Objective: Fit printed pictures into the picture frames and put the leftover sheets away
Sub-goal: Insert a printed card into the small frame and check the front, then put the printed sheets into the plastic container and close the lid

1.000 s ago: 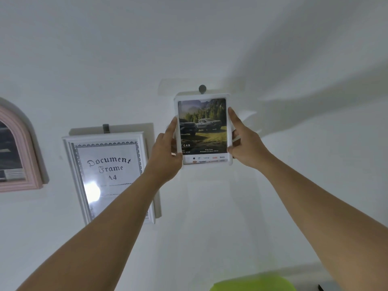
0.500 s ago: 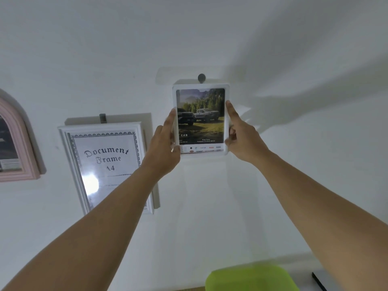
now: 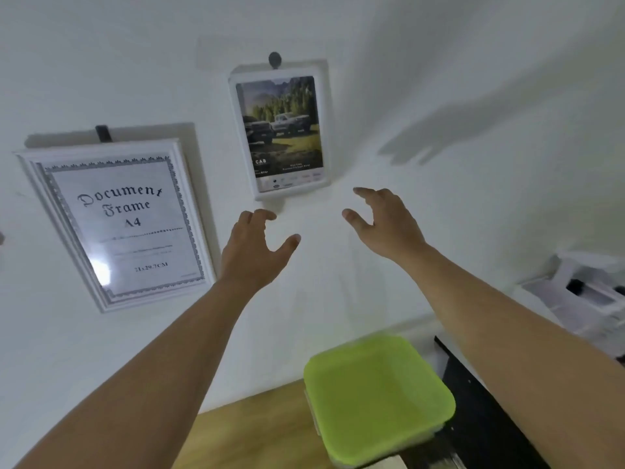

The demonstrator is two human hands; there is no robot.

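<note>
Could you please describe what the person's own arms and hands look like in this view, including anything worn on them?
Both forearms are bare from the picture's lower edge to the wrists: no sleeves show. The left hand and right hand wear no gloves, and no watch, bracelet or ring can be made out. The fingers look bare too; the blur hides finer marks.

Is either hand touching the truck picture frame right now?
No: the left hand and right hand hang open below the truck picture frame, which hangs from the wall hook on its own.
</note>
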